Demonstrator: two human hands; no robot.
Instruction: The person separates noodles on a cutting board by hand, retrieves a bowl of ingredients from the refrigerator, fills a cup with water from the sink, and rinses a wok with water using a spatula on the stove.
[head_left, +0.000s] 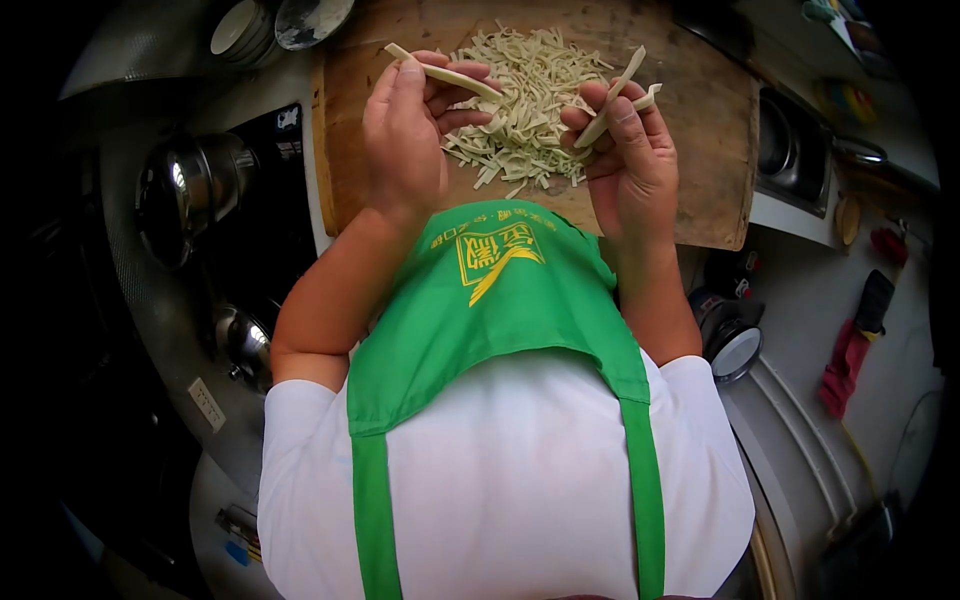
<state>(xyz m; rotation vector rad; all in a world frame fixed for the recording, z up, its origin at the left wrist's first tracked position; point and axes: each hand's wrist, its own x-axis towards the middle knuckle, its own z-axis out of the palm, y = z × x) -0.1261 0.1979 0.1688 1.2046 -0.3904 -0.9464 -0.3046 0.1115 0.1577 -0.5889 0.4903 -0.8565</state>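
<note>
A pile of pale, greenish-white noodle strips (530,100) lies loosely on a wooden board (715,150). Above the pile's left side, my left hand (405,135) pinches one long noodle strip (462,80) between thumb and fingers; one end sticks up past the thumb. On the right, my right hand (637,150) grips noodle strips, seemingly two, with an upper strip (630,70) rising from the fingers and a curled end (650,97) beside it. Both hands are raised over the near part of the board and stand apart.
Steel pots (185,195) stand on a dark stove to the left. Bowls (240,30) and a plate (308,18) sit at the back left. A sink (800,140) is on the right. My green apron (490,330) hangs against the board's front edge.
</note>
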